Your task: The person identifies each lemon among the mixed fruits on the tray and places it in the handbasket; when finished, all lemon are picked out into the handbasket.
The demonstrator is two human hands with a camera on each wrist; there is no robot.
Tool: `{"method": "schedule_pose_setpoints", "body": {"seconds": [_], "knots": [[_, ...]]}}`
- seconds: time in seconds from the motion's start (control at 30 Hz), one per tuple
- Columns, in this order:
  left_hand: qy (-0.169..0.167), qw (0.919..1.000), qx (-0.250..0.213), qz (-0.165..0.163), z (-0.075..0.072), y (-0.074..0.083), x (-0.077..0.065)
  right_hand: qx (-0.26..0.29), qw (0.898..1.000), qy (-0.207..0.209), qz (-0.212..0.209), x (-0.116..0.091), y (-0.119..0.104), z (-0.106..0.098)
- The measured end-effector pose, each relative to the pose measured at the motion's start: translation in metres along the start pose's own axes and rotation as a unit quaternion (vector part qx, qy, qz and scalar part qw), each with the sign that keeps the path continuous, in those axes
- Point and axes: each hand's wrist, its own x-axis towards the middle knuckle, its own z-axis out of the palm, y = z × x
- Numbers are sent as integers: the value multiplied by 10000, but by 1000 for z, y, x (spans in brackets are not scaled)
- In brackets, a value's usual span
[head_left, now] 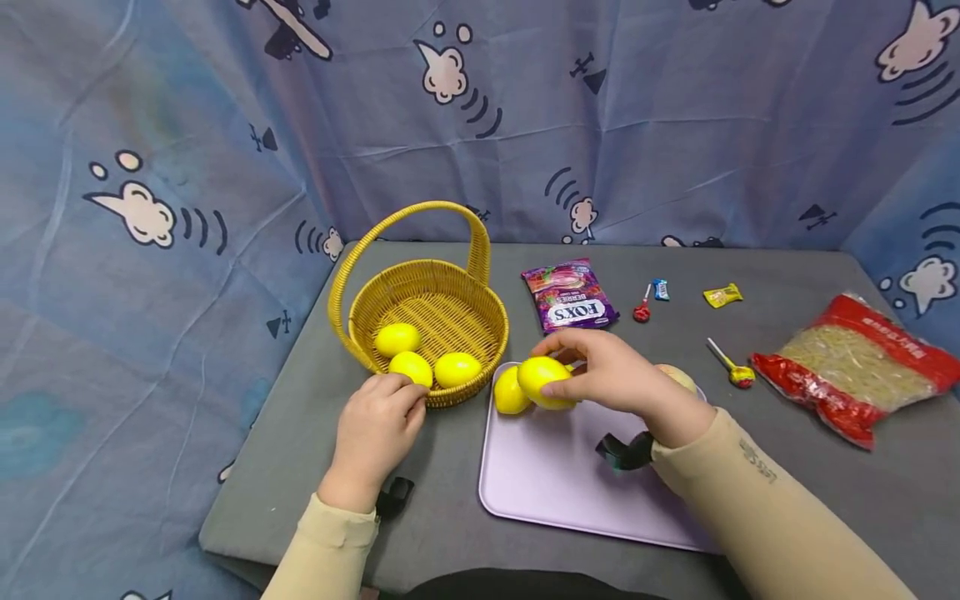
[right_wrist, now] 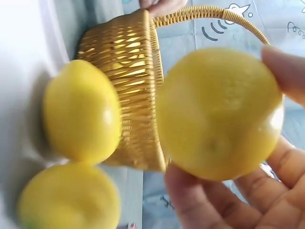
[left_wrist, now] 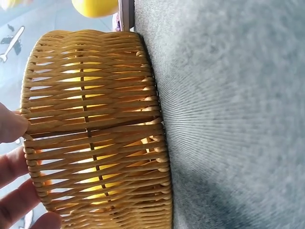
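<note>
My right hand (head_left: 600,371) holds a yellow lemon (head_left: 546,383) between thumb and fingers above the tray's left part. In the right wrist view that lemon (right_wrist: 219,114) fills the grasp. Below it, a lemon (head_left: 511,392) lies on the lilac tray (head_left: 555,475); the right wrist view shows a second lemon (right_wrist: 71,198) beside it. At the near rim of the yellow wicker basket (head_left: 495,321), my left hand (head_left: 378,429) pinches the edge, its fingertips (left_wrist: 21,205) over the rim. Inside are three lemons (head_left: 457,370).
A pale round fruit (head_left: 677,377) on the tray is partly hidden by the right wrist. Beyond lie a purple candy bag (head_left: 572,296), a red lollipop (head_left: 642,312) and small wrapped candies (head_left: 723,295). Rightward are a yellow lollipop (head_left: 738,375) and a red-and-clear bag (head_left: 862,358).
</note>
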Motion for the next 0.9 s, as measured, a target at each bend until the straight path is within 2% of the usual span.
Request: {"method": "schedule_pose_setpoints", "body": {"seconds": [0.1,0.23,0.33,0.4,0.53,0.7,0.9], "knots": [[-24,10000,44,-18,0,0,0,399,9992,-15,21,26,-12,1],[-45,10000,53,-35,-1,-1,0,812,9965,197,78,60,-25,11],[-71,10000,65,-12,-2,-2,1,728,9964,424,48,82,-31,21],[-91,9999,90,11,-2,-2,2,488,9976,483,-71,96,-31,27],[-129,9998,131,54,-1,-2,2,-393,9976,500,-279,113,-29,38],[-155,9998,131,52,0,-4,1,-1331,9894,438,-390,123,-35,46],[-144,9998,139,24,-1,-6,2,-1926,9803,186,-403,134,-41,55]]}}
